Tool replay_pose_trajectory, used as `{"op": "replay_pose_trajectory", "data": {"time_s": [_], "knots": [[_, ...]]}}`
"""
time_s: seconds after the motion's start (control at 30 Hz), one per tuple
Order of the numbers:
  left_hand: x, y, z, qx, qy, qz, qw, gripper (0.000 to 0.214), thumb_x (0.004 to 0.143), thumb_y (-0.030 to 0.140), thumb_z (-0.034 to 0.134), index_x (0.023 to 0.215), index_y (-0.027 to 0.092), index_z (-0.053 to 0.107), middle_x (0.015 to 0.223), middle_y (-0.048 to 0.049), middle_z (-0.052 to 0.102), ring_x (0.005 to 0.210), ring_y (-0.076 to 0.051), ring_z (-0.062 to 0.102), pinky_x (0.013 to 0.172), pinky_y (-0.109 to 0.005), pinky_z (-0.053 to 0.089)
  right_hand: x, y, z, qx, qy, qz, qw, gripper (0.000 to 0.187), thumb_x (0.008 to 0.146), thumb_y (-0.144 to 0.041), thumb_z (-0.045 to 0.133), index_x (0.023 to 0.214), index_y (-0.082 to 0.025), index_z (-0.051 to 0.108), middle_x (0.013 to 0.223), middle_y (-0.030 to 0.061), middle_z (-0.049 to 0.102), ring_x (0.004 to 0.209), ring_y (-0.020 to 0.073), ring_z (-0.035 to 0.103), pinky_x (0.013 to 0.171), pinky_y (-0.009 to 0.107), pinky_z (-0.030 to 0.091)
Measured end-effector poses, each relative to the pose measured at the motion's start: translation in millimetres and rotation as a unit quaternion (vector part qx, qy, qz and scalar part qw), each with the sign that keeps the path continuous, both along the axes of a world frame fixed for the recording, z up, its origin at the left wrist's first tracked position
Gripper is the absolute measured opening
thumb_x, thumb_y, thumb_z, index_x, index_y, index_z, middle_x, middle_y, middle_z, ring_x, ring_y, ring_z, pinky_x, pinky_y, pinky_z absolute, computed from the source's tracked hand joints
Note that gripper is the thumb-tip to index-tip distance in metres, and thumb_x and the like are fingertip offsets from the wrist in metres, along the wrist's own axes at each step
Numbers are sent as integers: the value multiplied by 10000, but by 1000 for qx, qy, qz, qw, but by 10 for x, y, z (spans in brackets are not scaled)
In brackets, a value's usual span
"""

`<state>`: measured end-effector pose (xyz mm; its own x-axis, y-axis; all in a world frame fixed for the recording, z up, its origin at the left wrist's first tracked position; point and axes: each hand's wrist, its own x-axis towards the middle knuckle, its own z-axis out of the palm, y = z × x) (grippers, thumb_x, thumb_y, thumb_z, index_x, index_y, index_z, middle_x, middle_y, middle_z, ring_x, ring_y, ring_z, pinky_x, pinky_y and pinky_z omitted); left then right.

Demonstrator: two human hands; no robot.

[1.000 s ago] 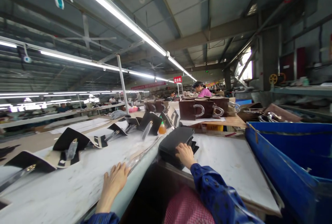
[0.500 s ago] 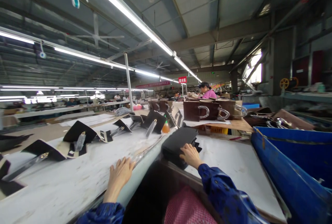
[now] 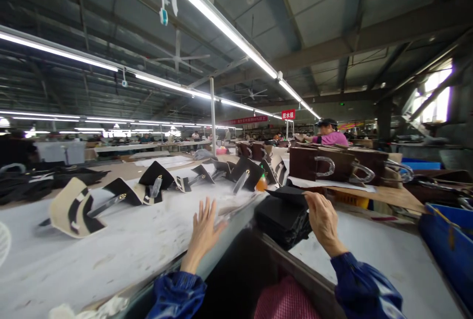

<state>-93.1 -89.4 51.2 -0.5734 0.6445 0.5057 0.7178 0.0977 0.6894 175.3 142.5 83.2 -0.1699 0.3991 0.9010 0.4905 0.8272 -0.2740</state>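
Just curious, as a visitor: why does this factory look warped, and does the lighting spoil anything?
In the head view, the wide lens bends the ceiling tubes into curves; they glare, and the window is washed out; the black bag is too dark for detail; the left hand looks slightly blurred, the right hand less so.

A small orange bottle stands on the long white bench. Black and cream bag flaps lie in a row left of the bottle. A black stack of bag parts sits right of it.
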Motion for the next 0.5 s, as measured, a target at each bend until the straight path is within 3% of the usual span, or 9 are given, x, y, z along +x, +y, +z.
{"op": "replay_pose_trajectory", "data": {"time_s": [0.07,0.13,0.17,0.27,0.37,0.43,0.5], "knots": [[153,-127,179,80,-99,-108,986,759,944,651,282,1555,217,162,1665,-110,76,1531,-302,42,1232,-587,104,78,-301,138,39,-2,63,997,410,1030,-453,364,979,-188,673,890,71,704,810,178,669,753,293,508],[368,-286,370,171,-191,-216,942,843,878,700,-96,1565,243,81,1661,-78,142,1523,-231,155,1197,-500,305,123,-604,219,55,-5,117,992,409,1025,-466,362,972,-205,673,818,53,697,696,154,662,651,247,499],[482,-365,454,214,-231,-260,913,882,840,697,-180,1564,255,63,1661,-45,151,1522,-199,159,1182,-460,348,133,-739,239,55,-5,139,989,398,1026,-460,363,964,-211,666,795,45,695,659,148,658,620,235,499],[760,-552,607,290,-332,-351,826,921,818,771,-114,1557,262,96,1647,-27,211,1521,-189,166,1170,-456,369,120,-1041,237,33,-4,188,982,390,1032,-465,349,933,-229,643,718,16,691,553,133,637,549,216,507],[884,-627,628,307,-399,-401,766,969,790,847,0,1560,262,68,1622,-70,282,1505,-240,228,1148,-516,377,73,-1219,175,-2,-16,229,973,449,1027,-531,325,874,-245,636,598,-27,654,416,111,562,442,195,473],[900,-623,610,293,-412,-430,748,1005,755,875,-8,1558,271,-18,1631,-76,256,1506,-241,226,1150,-515,364,39,-1297,126,-25,-27,255,966,488,1019,-567,311,836,-251,637,573,-41,646,401,105,556,421,183,465],[897,-605,585,247,-398,-460,755,1051,701,903,-50,1542,278,-128,1657,-65,161,1518,-231,183,1157,-499,349,5,-1349,84,-50,-35,276,959,498,1011,-583,316,831,-255,643,596,-42,661,428,105,582,440,174,480]]}}
